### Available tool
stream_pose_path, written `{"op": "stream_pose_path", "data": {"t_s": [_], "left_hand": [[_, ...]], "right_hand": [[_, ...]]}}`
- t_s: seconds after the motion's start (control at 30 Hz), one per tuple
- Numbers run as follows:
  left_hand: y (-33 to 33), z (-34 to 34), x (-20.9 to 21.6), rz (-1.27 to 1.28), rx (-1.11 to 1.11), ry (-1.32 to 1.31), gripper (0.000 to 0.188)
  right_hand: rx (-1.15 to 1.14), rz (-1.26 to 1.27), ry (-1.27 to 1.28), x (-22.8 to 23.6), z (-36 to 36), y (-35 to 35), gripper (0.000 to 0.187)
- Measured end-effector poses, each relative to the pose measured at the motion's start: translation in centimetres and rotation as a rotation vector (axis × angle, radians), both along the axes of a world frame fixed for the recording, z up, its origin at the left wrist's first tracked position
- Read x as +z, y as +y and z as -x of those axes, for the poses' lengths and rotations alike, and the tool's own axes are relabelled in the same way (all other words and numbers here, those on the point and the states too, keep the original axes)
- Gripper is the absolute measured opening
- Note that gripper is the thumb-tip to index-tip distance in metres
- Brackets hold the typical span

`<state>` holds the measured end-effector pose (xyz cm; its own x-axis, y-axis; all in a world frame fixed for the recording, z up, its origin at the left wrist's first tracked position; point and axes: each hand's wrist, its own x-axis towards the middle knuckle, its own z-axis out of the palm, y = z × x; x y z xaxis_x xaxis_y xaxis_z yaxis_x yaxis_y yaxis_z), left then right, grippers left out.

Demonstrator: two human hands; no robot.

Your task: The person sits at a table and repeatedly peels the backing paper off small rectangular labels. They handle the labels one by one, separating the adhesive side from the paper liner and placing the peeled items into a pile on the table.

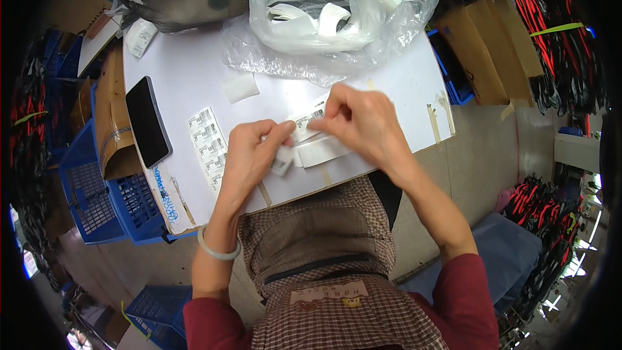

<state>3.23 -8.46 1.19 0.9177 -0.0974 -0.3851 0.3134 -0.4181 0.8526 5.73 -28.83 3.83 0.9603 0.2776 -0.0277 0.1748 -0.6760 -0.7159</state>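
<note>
Room lies rightward; a plastic bag blocks ahead.

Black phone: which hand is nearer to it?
Left. The left hand is right of the black phone, beyond the label sheet; the right hand is farther right.

hands: 2 | printed label strips: 2 | black phone: 1 | bangle: 1 | apron: 1

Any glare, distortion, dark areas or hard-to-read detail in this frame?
Head view: black fills the corners and the edges of the white tabletop bend; head view: the clear plastic bag catches bright glints; head view: small print on the label strip at the left hand is hard to read.
</note>
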Motion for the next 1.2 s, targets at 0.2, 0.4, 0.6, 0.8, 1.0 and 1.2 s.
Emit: {"op": "stream_pose_path", "data": {"t_s": [0.2, 0.4, 0.6, 0.8, 1.0, 1.2], "left_hand": [[-0.3, 4.0, 4.0, 0.663, 0.069, 0.122, 0.028], [-0.6, 6.8, 3.9, 0.608, 0.045, 0.104, 0.017], [-0.8, 9.2, 2.5, 0.415, 0.143, 0.137, 0.023], [-1.6, 6.1, 1.5, 0.182, 0.171, 0.015, 0.018], [-2.0, 3.6, 1.0, -0.151, -0.068, 0.055, 0.034], [-2.3, 3.7, 0.3, -0.139, -0.034, 0.041, 0.032]], "right_hand": [[0.036, -0.544, -0.021, -0.1, 4.8, 1.1, 0.011], [0.016, -0.637, 0.236, -0.2, 6.8, -0.2, 0.011], [-0.161, -0.783, 0.175, -0.2, 7.0, -3.0, 0.012], [-0.162, -0.662, 0.482, 1.3, 4.3, -3.6, 0.01], [-0.073, -0.379, 0.517, 0.1, 3.4, -2.3, 0.008], [-0.055, -0.275, 0.415, -0.9, 3.3, -1.7, 0.008]]}}
